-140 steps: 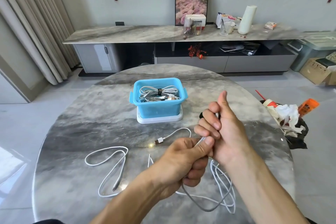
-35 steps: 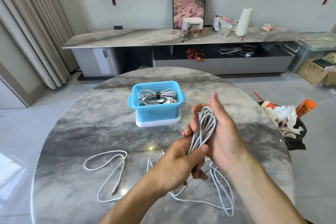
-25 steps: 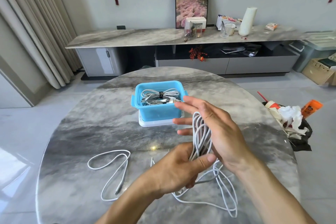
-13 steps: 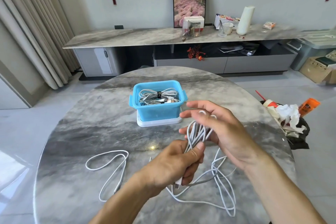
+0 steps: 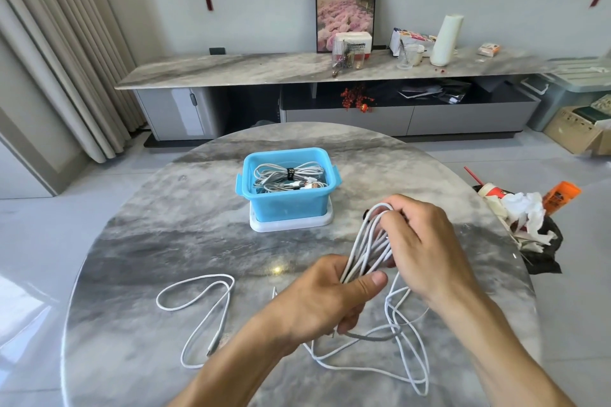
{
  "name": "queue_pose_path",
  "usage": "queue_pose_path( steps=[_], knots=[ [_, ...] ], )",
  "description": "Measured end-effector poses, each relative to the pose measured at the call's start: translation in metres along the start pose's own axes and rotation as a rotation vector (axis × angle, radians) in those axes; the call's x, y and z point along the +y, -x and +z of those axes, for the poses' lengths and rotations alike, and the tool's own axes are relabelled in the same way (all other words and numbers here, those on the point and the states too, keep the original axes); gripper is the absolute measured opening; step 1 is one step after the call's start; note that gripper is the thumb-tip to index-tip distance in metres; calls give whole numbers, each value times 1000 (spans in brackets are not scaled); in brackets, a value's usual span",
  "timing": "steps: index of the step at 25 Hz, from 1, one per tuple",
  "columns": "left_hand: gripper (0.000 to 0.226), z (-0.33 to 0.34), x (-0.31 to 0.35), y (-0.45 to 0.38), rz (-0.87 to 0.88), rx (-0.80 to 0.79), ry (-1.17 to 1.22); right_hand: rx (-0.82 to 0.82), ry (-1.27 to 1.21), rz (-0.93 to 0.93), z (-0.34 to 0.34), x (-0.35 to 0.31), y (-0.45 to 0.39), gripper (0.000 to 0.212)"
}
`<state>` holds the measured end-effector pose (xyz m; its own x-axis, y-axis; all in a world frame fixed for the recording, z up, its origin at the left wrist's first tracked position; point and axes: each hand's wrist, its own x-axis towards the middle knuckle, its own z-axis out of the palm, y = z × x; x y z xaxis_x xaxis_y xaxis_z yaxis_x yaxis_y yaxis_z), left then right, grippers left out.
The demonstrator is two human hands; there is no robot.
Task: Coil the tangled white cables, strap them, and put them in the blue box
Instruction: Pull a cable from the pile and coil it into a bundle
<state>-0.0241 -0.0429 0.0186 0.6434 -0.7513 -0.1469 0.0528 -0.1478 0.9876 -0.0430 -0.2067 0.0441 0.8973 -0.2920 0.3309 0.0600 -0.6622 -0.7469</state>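
We find the light, limp white cable bundle [image 5: 367, 244] above the worktop [image 5: 165, 241], pinched low by the left hand [image 5: 325, 299], top loops gripped by the right hand [image 5: 418, 251]; we judge mid-bundle the securest hold.

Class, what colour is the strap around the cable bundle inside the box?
Black, seen in the head view: the strap wraps the coiled bundle in the blue box.

White cables on grey marble, a blue box behind them

The table [image 5: 139, 241] is marbled grey with paler streaks. On it, the box [image 5: 287, 205] is bright blue on a white lid [image 5: 291, 225]; the bundle [image 5: 287, 177] inside is white with a black strap [image 5: 291, 173]. Nearer than the box, the coil [image 5: 367, 248] and loose cable [image 5: 198, 294] are white.
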Motion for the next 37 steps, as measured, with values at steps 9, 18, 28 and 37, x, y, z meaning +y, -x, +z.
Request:
queue_pose_path(
  steps=[9, 18, 28, 37],
  knots=[
    [28, 10, -5, 6, -118, -79, 469, -173, -1540, 622, 9, -29, 1, 13],
    [35, 23, 11, -5, -141, -45, 529, 208, -1316, 628, 5, -19, -14, 50],
    [39, -50, 39, 5, 234, 455, 655, -973, -486, 275, 33, -10, 14, 44],
    [47, -81, 32, 10, 433, 732, -309, -381, -882, 339, -25, 5, -13, 39]
  ],
)
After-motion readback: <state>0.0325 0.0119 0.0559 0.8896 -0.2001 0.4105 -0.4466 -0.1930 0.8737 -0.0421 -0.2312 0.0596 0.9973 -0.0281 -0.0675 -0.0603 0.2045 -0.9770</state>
